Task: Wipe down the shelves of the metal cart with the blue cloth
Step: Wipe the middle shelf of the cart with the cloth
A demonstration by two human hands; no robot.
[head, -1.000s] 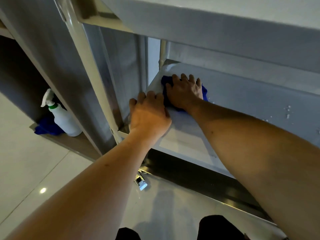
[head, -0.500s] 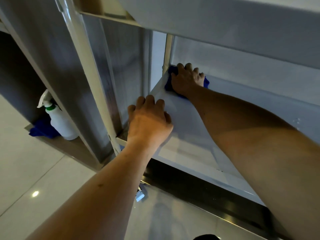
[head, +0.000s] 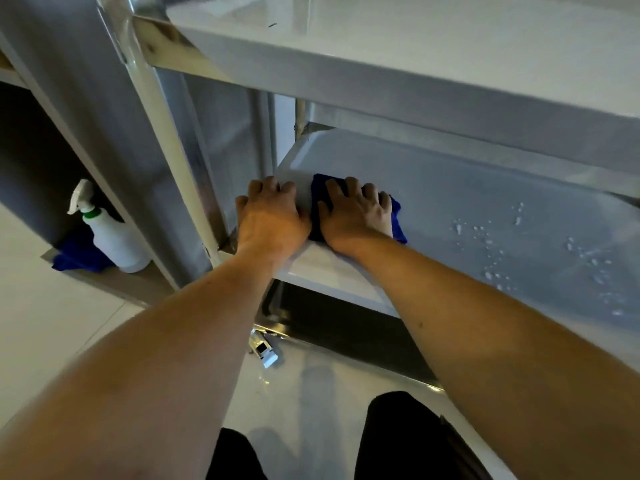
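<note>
The metal cart's middle shelf (head: 450, 188) stretches from the centre to the right, under an upper shelf (head: 398, 64). My right hand (head: 356, 213) presses flat on the blue cloth (head: 398, 223) near the shelf's left front corner; most of the cloth is hidden under my palm. My left hand (head: 272, 216) rests beside it, fingers curled over the shelf's left edge, touching no cloth. Water droplets (head: 495, 244) lie on the shelf to the right of the cloth.
A white spray bottle (head: 110, 237) with a green collar stands on a low ledge at the left, beside a second blue cloth (head: 74, 259). The cart's upright post (head: 166, 140) rises left of my left hand. A caster (head: 263, 348) shows below on the pale tiled floor.
My right hand has drawn the blue cloth from the shelf's far left corner back toward the front, next to my left hand. The left hand stays on the shelf edge.
</note>
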